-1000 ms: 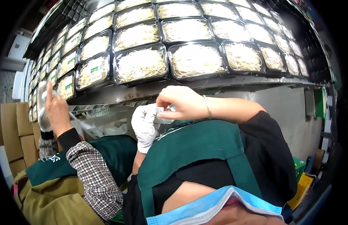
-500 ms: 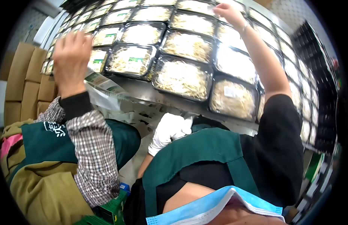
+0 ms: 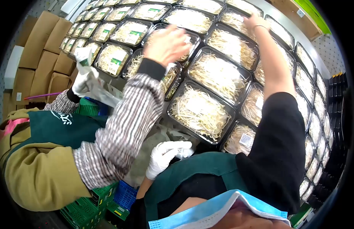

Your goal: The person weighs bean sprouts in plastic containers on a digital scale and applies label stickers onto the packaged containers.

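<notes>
My left hand (image 3: 161, 159), in a white glove, is closed in front of my green apron (image 3: 199, 168). Its fingers curl round a small pale, shiny item (image 3: 184, 153) that I cannot make out. Bare and wearing a thin wrist band, my right hand (image 3: 257, 25) reaches far over the rows. Its fingers are bent together at a clear-lidded black tray of bean sprouts (image 3: 236, 20); whatever is between the fingertips is hidden. Closest to me lies another bean sprout tray (image 3: 199, 112). A tray near my right forearm bears a white barcode label (image 3: 246, 140).
On my left, a co-worker's bare hand (image 3: 167, 44) hovers over the trays. Their gloved hand (image 3: 81, 84) holds pale label sheets (image 3: 102, 91). Cardboard boxes (image 3: 36, 68) stand at left, green crates (image 3: 85, 210) below, stacked black trays (image 3: 339, 110) at right.
The view has shifted over the trays. My right hand has come down onto a tray further along the rows. The co-worker's bare hand has moved right. My left hand stays closed.
</notes>
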### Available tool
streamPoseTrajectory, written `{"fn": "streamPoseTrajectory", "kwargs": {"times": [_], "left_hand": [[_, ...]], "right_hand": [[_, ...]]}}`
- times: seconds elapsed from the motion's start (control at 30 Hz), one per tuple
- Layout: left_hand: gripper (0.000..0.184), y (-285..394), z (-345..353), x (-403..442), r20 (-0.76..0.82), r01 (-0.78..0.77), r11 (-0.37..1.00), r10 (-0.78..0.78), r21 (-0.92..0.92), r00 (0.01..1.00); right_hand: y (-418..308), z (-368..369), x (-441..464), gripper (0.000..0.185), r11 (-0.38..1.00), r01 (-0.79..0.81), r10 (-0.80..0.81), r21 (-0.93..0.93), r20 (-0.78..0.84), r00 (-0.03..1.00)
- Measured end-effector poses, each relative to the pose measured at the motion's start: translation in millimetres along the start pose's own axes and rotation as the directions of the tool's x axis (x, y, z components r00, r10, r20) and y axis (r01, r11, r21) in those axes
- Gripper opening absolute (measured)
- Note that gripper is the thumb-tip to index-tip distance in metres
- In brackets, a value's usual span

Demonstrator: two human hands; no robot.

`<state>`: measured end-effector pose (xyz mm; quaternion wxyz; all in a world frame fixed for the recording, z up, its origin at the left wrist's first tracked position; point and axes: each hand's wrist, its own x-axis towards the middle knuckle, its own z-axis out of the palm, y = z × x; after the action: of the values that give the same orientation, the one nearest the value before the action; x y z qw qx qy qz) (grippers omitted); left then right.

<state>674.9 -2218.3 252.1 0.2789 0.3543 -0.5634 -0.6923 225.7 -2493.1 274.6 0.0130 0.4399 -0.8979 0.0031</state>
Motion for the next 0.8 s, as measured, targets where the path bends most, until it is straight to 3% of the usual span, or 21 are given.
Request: {"fn": "streamPoseTrajectory", "kwargs": {"times": [0.07, 0.1, 0.13, 0.17, 0.2, 0.23, 0.27, 0.3, 0.33, 0.37, 0.4, 0.47, 0.5, 0.53, 0.57, 0.6, 0.63, 0.67, 0.7, 0.73, 0.8], "left_hand": [[0.038, 10, 14, 3, -0.137, 0.013, 0.969, -0.049, -0.249, 0.989], [0.037, 9, 13, 7, -0.077, -0.069, 0.963, 0.05, -0.26, 0.996], [0.037, 8, 12, 15, -0.021, -0.152, 0.949, 0.152, -0.276, 0.988], [0.029, 10, 12, 21, -0.022, -0.195, 0.949, 0.196, -0.248, 0.98], [0.022, 14, 16, 23, -0.068, -0.114, 0.927, 0.096, -0.357, 0.993], [0.021, 19, 17, 28, -0.108, -0.048, 0.923, 0.008, -0.381, 0.994], [0.022, 22, 17, 31, -0.144, 0.016, 0.913, -0.081, -0.407, 0.986], [0.019, 16, 20, 33, -0.229, -0.079, 0.93, -0.006, -0.359, 0.973], [0.019, 1, 17, 38, -0.355, -0.264, 0.962, 0.222, -0.074, 0.908], [0.018, 15, 23, 36, -0.373, -0.267, 0.932, 0.163, -0.247, 0.913], [0.017, 29, 28, 35, -0.381, -0.268, 0.872, 0.104, -0.41, 0.919], [0.015, 21, 24, 36, -0.479, -0.323, 0.871, 0.119, -0.37, 0.87], [0.011, 26, 24, 36, -0.406, -0.271, 0.892, 0.111, -0.362, 0.907], [0.008, 28, 23, 37, -0.329, -0.219, 0.911, 0.099, -0.349, 0.939], [0.012, 25, 21, 38, -0.257, -0.276, 0.932, 0.215, -0.234, 0.942], [0.013, 21, 20, 37, -0.242, -0.189, 0.966, 0.143, -0.178, 0.96], [0.014, 21, 13, 37, -0.201, -0.118, 0.978, 0.083, -0.17, 0.976], [0.014, 21, 6, 39, -0.161, -0.048, 0.986, 0.023, -0.157, 0.987], [0.013, 13, 9, 43, -0.262, -0.144, 0.977, 0.099, -0.155, 0.96], [0.013, 4, 6, 58, -0.267, -0.311, 0.905, 0.389, 0.291, 0.882], [0.014, 6, -8, 76, 0.026, -0.375, 0.471, 0.595, 0.798, 0.803]], "right_hand": [[26, 21, 23, 0.041, 0.997, 0.056, -0.053, 0.061, -0.042, 0.998], [21, 5, -3, 0.035, 0.952, 0.286, -0.283, 0.107, -0.039, 0.958], [11, -2, -39, 0.036, 0.873, 0.308, -0.329, 0.379, -0.011, 0.944], [-2, -11, -89, 0.04, 0.693, 0.458, -0.535, 0.556, -0.029, 0.844], [-15, -13, -136, 0.043, 0.531, 0.477, -0.648, 0.7, -0.028, 0.761], [-21, -7, -176, 0.059, 0.422, 0.414, -0.825, 0.806, 0.152, 0.544], [-33, -61, -228, 0.068, 0.423, 0.498, -0.906, 0.757, 0.371, 0.205], [-31, -42, -259, 0.068, 0.182, 0.418, -0.983, 0.89, 0.156, 0.095], [-38, -33, -285, 0.062, 0.016, 0.3, -0.996, 0.954, -0.012, 0.091], [-45, -37, -299, 0.05, 0.049, 0.279, -0.992, 0.959, 0.015, 0.124], [-51, -38, -313, 0.036, 0.137, 0.043, -0.96, 0.99, 0.122, 0.252], [-52, -42, -321, 0.026, 0.104, 0.149, -0.912, 0.983, 0.034, 0.409], [-52, -39, -316, 0.019, 0.012, 0.27, -0.898, 0.963, -0.109, 0.427], [-52, -39, -305, 0.014, -0.068, 0.187, -0.888, 0.98, -0.145, 0.436], [-52, -37, -278, 0.013, 0.017, 0.292, -0.843, 0.956, -0.143, 0.518], [-52, -34, -234, 0.015, 0.045, 0.55, -0.733, 0.834, -0.347, 0.586], [-52, -55, -188, 0.016, 0.23, 0.353, -0.628, 0.907, -0.14, 0.766], [-50, -59, -120, 0.017, 0.393, 0.557, -0.586, 0.732, -0.267, 0.765], [-41, -47, -47, 0.023, 0.356, 0.499, -0.509, 0.791, -0.284, 0.813], [-32, -46, 8, 0.028, 0.541, 0.459, -0.376, 0.705, -0.285, 0.882], [-10, -35, 90, 0.038, 0.885, 0.222, -0.114, 0.41, -0.271, 0.956]]}}
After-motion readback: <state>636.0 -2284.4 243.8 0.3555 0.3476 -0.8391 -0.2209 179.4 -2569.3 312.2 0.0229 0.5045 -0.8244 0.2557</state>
